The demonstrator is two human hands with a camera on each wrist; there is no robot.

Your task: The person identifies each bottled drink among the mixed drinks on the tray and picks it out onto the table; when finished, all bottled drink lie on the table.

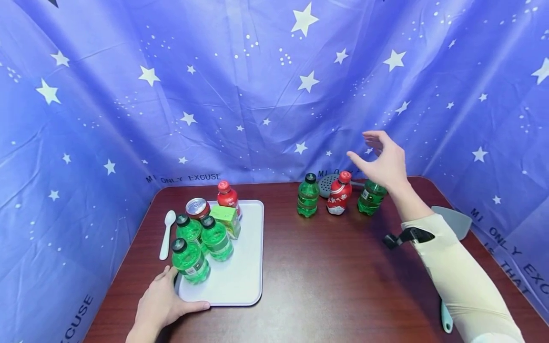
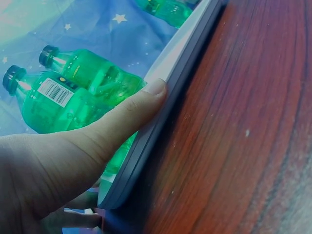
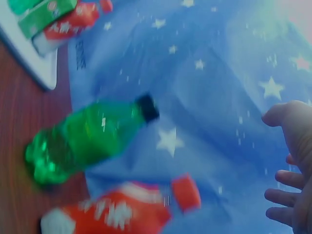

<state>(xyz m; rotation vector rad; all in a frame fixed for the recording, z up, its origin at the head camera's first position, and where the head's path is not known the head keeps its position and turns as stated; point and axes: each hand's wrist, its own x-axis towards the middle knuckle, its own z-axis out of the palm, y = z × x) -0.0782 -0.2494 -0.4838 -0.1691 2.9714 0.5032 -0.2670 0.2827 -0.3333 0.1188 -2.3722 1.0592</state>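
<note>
My left hand (image 1: 157, 301) holds the near left corner of a white tray (image 1: 246, 281). Its thumb (image 2: 131, 107) lies along the front rim, and the other fingers are round at the left side, partly hidden. Three green soda bottles (image 1: 191, 262) with black caps stand on that tray. With them are a red can (image 1: 198, 208), a green drink carton (image 1: 226, 220) and a red-capped cola bottle (image 1: 228, 196). Raised over the table's back right, my right hand (image 1: 388, 159) has its thumb and fingers spread, holding nothing. Below it stands a green bottle (image 1: 371, 197), its top hidden.
Another green bottle (image 1: 308, 196) and a red bottle (image 1: 339, 194) stand in a row at the back. A grey slotted ladle (image 1: 327, 185) lies behind them. At the right, my sleeve partly covers a spatula (image 1: 454, 221). A white spoon (image 1: 167, 233) lies left of the tray.
</note>
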